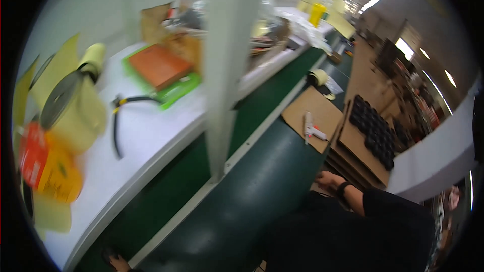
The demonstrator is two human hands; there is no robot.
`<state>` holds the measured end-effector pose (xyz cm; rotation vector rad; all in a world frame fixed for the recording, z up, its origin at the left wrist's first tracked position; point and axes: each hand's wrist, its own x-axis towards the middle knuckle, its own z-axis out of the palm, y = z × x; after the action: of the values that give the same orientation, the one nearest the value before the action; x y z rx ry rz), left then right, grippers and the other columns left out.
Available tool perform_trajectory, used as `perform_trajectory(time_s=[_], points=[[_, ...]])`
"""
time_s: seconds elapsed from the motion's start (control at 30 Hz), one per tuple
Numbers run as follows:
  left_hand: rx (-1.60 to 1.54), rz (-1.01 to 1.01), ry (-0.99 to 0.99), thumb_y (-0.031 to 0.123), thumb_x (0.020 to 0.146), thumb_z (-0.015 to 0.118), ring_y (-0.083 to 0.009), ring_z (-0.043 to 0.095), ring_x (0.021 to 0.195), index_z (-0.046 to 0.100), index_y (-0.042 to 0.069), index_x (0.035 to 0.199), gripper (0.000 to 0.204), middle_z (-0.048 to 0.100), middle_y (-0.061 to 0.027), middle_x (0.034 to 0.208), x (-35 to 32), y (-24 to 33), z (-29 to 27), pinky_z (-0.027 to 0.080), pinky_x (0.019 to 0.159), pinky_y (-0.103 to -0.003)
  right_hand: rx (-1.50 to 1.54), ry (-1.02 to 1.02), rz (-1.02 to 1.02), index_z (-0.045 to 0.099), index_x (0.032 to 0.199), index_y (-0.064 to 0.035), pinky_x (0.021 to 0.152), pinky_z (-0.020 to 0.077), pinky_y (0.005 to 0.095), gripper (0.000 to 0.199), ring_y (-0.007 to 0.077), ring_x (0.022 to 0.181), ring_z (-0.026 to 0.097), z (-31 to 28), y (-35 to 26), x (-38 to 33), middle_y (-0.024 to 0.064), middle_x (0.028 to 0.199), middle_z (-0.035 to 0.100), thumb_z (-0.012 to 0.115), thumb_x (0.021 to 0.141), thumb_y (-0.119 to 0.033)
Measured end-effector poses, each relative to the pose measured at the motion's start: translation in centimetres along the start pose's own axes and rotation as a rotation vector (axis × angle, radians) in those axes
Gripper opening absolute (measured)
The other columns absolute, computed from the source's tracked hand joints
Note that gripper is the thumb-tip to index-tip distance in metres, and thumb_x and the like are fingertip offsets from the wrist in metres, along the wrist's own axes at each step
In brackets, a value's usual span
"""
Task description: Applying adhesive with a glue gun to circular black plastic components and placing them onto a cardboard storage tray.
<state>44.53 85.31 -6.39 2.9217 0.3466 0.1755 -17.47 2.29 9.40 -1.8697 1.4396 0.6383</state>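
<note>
At the lower left, my left hand (119, 263) is partly in view, its fingers closed on a dark round piece (109, 254) over the green belt (151, 211). The kind of piece is too blurred to tell. My right hand (330, 180), with a dark band at the wrist, is by the right edge of the dark green worktop (252, 171). Its fingers look curled, and what they hold, if anything, is hidden. Beyond it, a white glue gun (312, 130) lies on a cardboard sheet (297, 110).
A grey post (227, 70) rises between worktop and white shelf (166, 126). The shelf bears black-handled pliers (118, 102), an orange-brown block (159, 66), a yellow roll (83, 106) and an orange-red container (53, 166). Black round parts (370, 128) cover cardboard at right.
</note>
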Motion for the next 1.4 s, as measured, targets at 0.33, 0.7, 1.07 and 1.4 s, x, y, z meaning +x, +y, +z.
perform_trajectory(time_s=[0.33, 0.7, 1.07, 1.4], points=[[-0.496, 0.741, -0.488, 0.008, 0.083, 0.075, -0.0391, 0.061, 0.101, 0.062, 0.0, 0.114, 0.035, 0.06, -0.0185, 0.115, -31.7, 25.9, -6.7, 0.05, 0.086, -0.044, -0.006, 0.47, -0.125, 0.056, 0.127, -0.0068, 0.094, 0.0503, 0.0473, 0.05, 0.042, 0.113, 0.06, -8.3, 10.6, 11.8, 0.0262, 0.116, 0.062, 0.068, 0.081, -0.023], [-0.388, 1.044, -0.624, 0.011, 0.089, 0.068, -0.0309, 0.069, 0.083, 0.07, 0.013, 0.113, 0.024, 0.066, -0.0065, 0.107, -60.4, 56.5, -6.7, 0.057, 0.07, -0.041, -0.269, 0.531, -0.276, 0.034, 0.15, -0.0192, 0.097, 0.0475, 0.0517, 0.087, 0.0448, 0.12, 0.051, -15.8, 6.7, 28.0, 0.0248, 0.133, 0.048, 0.074, 0.073, -0.021], [-0.498, 0.624, -0.373, 0.014, 0.086, 0.072, -0.0296, 0.068, 0.077, 0.07, 0.005, 0.094, 0.012, 0.068, -0.0097, 0.104, -62.6, 63.5, -8.0, 0.054, 0.071, -0.041, 0.683, 0.116, -0.686, 0.058, 0.121, -0.0039, 0.083, 0.0482, 0.0321, 0.041, 0.0206, 0.095, 0.059, -17.4, 8.6, 20.8, 0.0087, 0.103, 0.062, 0.07, 0.082, -0.007], [-0.263, 0.672, -0.527, 0.024, 0.083, 0.076, -0.0325, 0.069, 0.082, 0.072, 0.006, 0.087, 0.019, 0.068, -0.0082, 0.103, -66.8, 64.0, -8.0, 0.055, 0.072, -0.043, 0.297, -0.344, -0.905, 0.061, 0.116, -0.0006, 0.092, 0.0502, 0.0394, 0.033, 0.0348, 0.106, 0.064, -15.0, 7.1, 12.3, 0.0172, 0.115, 0.065, 0.067, 0.085, -0.007]])
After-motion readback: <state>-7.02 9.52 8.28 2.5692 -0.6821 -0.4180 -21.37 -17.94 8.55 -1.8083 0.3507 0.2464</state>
